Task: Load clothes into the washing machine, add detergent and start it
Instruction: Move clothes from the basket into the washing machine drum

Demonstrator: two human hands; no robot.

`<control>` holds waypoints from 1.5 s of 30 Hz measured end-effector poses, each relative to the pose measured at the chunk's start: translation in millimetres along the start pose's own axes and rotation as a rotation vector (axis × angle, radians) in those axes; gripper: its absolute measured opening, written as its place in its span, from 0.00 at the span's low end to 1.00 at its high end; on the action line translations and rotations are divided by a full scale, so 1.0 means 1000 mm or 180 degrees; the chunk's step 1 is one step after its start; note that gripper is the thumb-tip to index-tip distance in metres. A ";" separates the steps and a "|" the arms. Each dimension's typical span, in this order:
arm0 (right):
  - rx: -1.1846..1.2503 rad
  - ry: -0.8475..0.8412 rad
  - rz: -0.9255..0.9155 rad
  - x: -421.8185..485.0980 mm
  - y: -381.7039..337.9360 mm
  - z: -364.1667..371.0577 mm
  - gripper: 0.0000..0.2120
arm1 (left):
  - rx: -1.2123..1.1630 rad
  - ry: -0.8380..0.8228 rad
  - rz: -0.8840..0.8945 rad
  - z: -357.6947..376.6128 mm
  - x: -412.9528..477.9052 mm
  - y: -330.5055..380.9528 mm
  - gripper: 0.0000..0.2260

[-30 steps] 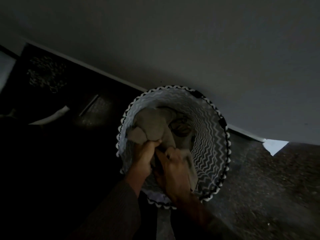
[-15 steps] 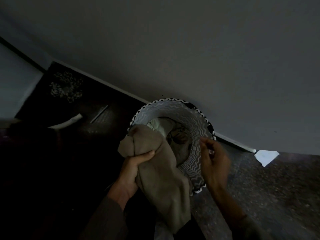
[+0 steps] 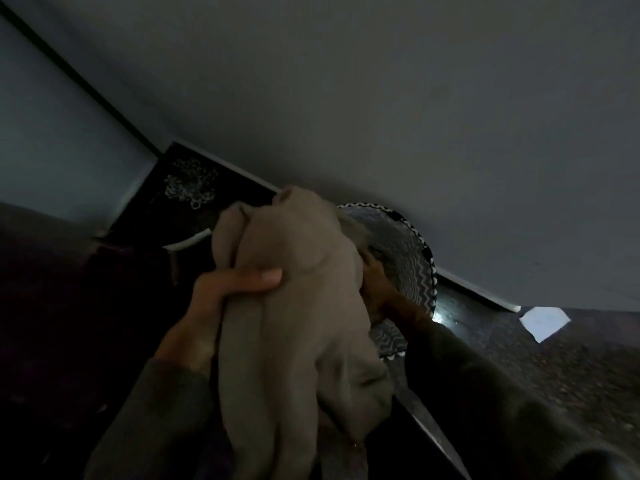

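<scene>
Left hand (image 3: 221, 289) clamps the cloth (image 3: 294, 323) mid-frame; the cloth hides much of the basket (image 3: 414, 261) and right hand (image 3: 375, 280), fingers indiscernible.

Basket (image 3: 412, 258) int. mostly behind cloth (image 3: 294, 306)

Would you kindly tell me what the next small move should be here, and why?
Probably close the right hand on any further clothing in the zigzag basket and lift it out. The left hand grips the taupe garment up out of it, while the right hand reaches inside, its fingers hidden behind the cloth.
</scene>
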State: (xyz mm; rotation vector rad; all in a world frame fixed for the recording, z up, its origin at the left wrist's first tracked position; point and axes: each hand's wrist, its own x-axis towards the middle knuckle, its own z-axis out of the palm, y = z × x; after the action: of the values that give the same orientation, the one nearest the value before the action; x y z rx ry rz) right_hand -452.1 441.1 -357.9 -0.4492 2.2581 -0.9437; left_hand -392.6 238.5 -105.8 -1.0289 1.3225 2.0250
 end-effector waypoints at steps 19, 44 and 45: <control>0.4016 -0.0541 0.0584 -0.149 -0.273 -0.154 0.14 | 0.1499 0.2720 0.3802 -0.005 -0.092 0.075 0.23; 0.4968 -0.1167 -0.0566 -0.212 -0.454 -0.099 0.37 | -0.0644 0.0663 0.4102 -0.098 -0.297 -0.031 0.16; 0.5128 -0.1045 -0.0553 -0.213 -0.463 -0.096 0.42 | -0.1123 0.0935 0.3888 -0.106 -0.301 -0.036 0.15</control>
State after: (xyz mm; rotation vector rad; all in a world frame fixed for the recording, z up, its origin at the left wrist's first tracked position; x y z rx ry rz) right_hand -331.3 285.1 121.1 -0.0115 0.6579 -2.1366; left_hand -156.2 153.2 93.4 -0.6913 2.1182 3.1492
